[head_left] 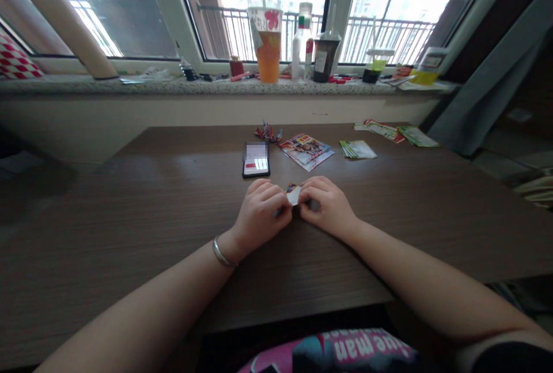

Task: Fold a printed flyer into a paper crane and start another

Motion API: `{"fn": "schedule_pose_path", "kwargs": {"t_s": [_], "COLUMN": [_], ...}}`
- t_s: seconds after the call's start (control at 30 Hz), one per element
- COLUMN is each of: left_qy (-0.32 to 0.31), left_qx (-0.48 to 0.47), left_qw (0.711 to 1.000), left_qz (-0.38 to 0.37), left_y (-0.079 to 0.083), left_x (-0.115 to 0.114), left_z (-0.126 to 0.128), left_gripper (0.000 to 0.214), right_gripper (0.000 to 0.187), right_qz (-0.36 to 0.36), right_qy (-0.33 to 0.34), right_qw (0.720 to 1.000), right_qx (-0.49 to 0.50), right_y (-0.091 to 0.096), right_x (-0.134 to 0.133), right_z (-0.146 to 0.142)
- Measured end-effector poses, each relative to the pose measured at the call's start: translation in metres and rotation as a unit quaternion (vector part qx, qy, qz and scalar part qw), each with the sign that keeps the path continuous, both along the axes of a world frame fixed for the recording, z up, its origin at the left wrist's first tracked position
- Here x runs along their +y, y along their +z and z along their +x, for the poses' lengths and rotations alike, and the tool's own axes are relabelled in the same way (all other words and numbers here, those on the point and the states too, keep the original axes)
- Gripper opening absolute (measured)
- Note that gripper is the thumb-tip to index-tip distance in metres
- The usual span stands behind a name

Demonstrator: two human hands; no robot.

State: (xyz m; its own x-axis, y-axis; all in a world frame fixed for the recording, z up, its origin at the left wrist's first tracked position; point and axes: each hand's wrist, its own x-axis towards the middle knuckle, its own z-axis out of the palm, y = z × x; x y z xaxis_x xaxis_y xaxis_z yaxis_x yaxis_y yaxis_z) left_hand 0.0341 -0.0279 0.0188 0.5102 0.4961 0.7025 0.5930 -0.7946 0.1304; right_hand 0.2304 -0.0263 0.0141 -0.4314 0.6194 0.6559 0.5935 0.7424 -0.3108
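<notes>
One small paper-like piece (293,195) sits between the left hand (264,206) and right hand (327,205), both in narrow pinches; two-handed edge work appears under way, next calling for even, steady control.

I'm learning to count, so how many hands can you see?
2: the left hand, on the left side of the small paper, and the right hand, on its right side.

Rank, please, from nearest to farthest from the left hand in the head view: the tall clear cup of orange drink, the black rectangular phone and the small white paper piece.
1. Paper piece: at right, held by the left hand.
2. Phone: on the table, just beyond.
3. Cup: behind, on the windowsill.
</notes>
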Motion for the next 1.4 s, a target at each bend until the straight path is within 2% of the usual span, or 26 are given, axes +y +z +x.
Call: {"fn": "schedule_pose_path", "kwargs": {"t_s": [0.2,0.5,0.73,0.9,1.1,1.4], "left_qy": [0.013,0.012,0.012,0.011,-0.005,-0.018], "left_qx": [0.016,0.109,0.094,0.081,0.104,0.099], "left_qw": [1.0,0.99,0.992,0.992,0.983,0.982], "left_qz": [0.001,0.089,0.085,0.093,0.15,0.161], "left_y": [-0.001,0.004,0.001,0.001,0.003,0.003], "left_x": [0.001,-0.003,0.0,0.001,0.0,-0.001], "left_z": [-0.002,-0.003,-0.004,-0.007,-0.015,-0.013], "left_gripper": [0.012,0.012,0.015,0.015,0.01,0.01], "right_gripper": [0.012,0.011,0.011,0.011,0.008,0.006], "right_qz": [0.008,0.037,0.033,0.024,0.029,0.037], "right_qy": [-0.024,-0.02,-0.02,-0.025,-0.06,-0.022], "right_qw": [0.999,0.998,0.998,0.999,0.997,0.997], "right_qx": [-0.022,-0.041,-0.042,-0.019,0.041,-0.062], "right_y": [-0.001,0.002,0.0,0.002,0.005,0.003], "right_x": [0.0,-0.004,-0.001,0.0,0.0,-0.005], "right_z": [0.002,0.0,0.003,0.008,0.014,0.008]}}
